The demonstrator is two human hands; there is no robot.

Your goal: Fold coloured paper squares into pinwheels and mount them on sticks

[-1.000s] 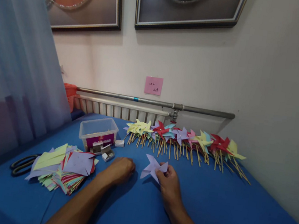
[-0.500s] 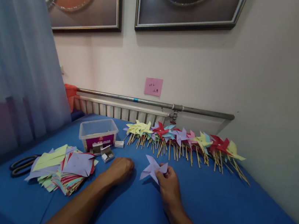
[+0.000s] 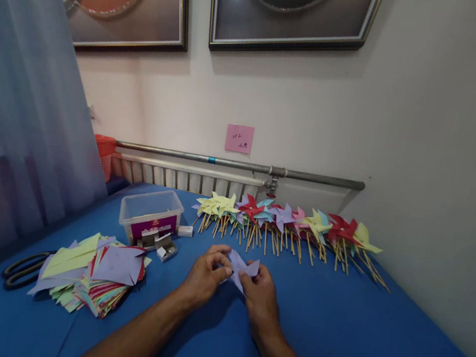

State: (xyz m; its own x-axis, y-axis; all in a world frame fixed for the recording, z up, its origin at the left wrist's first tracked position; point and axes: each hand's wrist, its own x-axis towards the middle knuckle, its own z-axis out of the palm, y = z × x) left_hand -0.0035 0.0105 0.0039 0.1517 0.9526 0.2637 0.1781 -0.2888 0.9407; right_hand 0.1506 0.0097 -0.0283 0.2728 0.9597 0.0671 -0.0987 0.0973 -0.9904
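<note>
A purple paper pinwheel (image 3: 236, 268) is held above the blue cover, between both hands. My right hand (image 3: 262, 303) grips its right side, thumb on the front. At its left edge my left hand (image 3: 207, 274) is closed, thumb and fingers pinching a blade; whether a small pin is also in those fingers, I cannot make out. No stick shows on this pinwheel. Left of my arms lies a pile of cut paper sheets (image 3: 118, 265), purple and yellow on top. Small open boxes (image 3: 165, 246) stand beyond my left hand.
Finished pinwheels on sticks (image 3: 283, 217) lie in a row along the back. A clear plastic tub (image 3: 152, 208) stands back left, a small white box (image 3: 185, 231) beside it. Black-handled scissors (image 3: 25, 271) lie left of the paper. A pipe (image 3: 321, 179) and radiator run along the wall.
My left hand has moved right from the cover up to the pinwheel and closed on its left blade. My right hand keeps its hold. The view has shifted slightly.
</note>
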